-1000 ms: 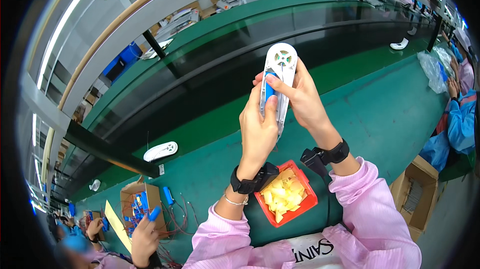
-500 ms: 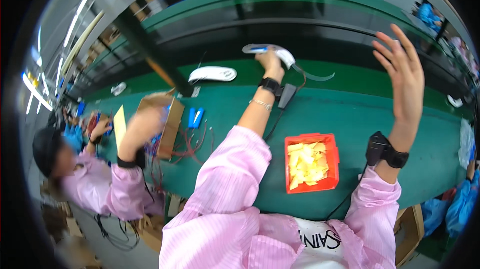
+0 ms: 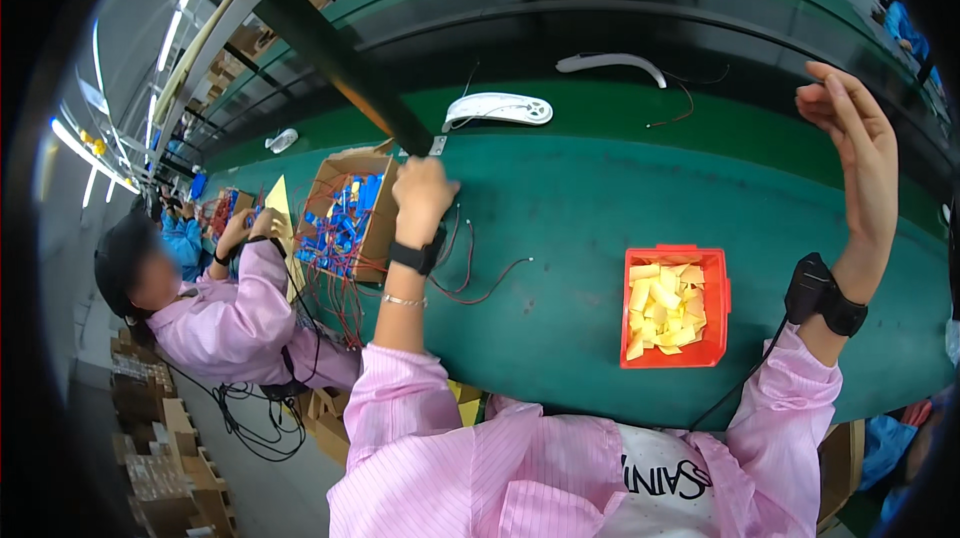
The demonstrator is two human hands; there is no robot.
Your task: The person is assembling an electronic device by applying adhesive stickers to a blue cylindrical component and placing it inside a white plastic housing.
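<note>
My left hand point(image 3: 424, 193) reaches down to the green bench right beside an open carton point(image 3: 378, 223). Its fingers curl under the palm, and what they hold is hidden. Thin red wires point(image 3: 470, 283) trail over the bench just below it. Blue wrapped cells point(image 3: 345, 218) with red leads fill the carton. Raised above the bench at the right, my right hand point(image 3: 860, 138) holds nothing; its fingers are loosely bent and apart. A red bin point(image 3: 714, 343) of yellow paper pieces point(image 3: 665, 308) sits between my arms.
On the far dark-green strip lie a white curved shell point(image 3: 515, 109) and a second white shell point(image 3: 620, 62) with thin wires. A green post point(image 3: 345, 63) rises behind the carton. At the left, a co-worker point(image 3: 230, 308) handles something beside a yellow sheet point(image 3: 280, 200).
My left hand has let go of the white shell at the far strip and come left and nearer, beside the carton. The co-worker's hand has left the carton. My view has shifted left.
</note>
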